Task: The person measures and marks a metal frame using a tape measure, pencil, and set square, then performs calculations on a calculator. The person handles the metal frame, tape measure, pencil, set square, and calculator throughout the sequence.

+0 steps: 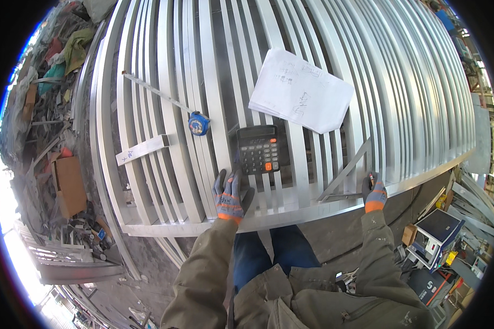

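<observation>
My left hand (229,196), in a grey glove with an orange cuff, rests on the silvery metal bars (213,109) with its fingers stretched out. Just beyond its fingertips lies a black calculator (252,159) with grey and orange keys. My right hand (374,193), gloved alike, is closed near the front edge of the bars; a small dark thing shows at its fingers, too small to name. Beside it, a metal triangular set square (346,169) lies across the bars. A stack of white paper sheets (302,90) with handwriting lies beyond the calculator.
Left of the calculator is a blue tape measure (198,124) with its blade drawn out. A short, marked metal piece (142,149) lies nearby. Scrap and a cardboard box (69,186) fill the left floor; a white-and-blue machine (433,236) stands at the lower right.
</observation>
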Tool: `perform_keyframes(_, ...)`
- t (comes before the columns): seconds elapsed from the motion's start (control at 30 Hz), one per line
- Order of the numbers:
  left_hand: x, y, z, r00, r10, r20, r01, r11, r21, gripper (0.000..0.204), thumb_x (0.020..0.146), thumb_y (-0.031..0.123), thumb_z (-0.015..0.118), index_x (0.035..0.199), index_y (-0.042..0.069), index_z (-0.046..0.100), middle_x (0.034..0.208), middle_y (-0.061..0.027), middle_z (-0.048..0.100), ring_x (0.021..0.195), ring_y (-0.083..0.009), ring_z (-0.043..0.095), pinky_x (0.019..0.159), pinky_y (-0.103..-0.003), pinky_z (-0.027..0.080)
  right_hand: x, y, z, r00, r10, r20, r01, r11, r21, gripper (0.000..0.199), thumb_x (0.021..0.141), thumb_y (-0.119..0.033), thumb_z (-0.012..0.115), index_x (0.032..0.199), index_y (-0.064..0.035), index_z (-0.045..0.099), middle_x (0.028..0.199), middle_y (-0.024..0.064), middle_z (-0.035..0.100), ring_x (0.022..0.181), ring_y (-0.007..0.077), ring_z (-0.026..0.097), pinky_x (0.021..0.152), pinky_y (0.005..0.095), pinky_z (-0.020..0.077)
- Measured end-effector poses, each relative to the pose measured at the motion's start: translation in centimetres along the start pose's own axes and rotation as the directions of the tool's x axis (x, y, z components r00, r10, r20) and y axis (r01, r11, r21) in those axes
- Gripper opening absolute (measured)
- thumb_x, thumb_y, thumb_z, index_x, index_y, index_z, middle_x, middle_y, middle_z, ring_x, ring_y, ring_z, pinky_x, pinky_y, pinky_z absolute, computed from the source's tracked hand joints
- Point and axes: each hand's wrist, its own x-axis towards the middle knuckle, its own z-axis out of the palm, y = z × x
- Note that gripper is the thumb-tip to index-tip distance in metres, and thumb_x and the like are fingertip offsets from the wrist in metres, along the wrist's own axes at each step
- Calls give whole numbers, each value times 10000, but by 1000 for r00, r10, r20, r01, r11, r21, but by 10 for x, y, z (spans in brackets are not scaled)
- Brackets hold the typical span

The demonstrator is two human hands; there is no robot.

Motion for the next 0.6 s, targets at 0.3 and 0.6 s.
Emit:
perform_keyframes(0.3, -1, -4, 4, 1000, 2, -4, -2, 1000, 7, 732, 842, 241, 802, 1489, 85, 497, 1352, -136, 627, 1418, -459, 417, 1170, -558, 350, -14, -28, -15, 996, 33, -85, -30, 999, 33, 256, 978, -205, 679, 1217, -115, 673, 1108, 190, 734, 1004, 380, 712, 849, 449, 562)
perform_keyframes(0.6, -1, -2, -2, 1000, 24, 4, -24, 999, -28, 712, 866, 293, 788, 1475, 59, 503, 1435, -131, 576, 1417, -448, 407, 1183, -573, 341, -123, -165, -40, 924, 65, 376, -328, 640, 695, 248, 1009, 4, 581, 1226, -28, 696, 915, 28, 670, 816, 96, 587, 722, 263, 495)
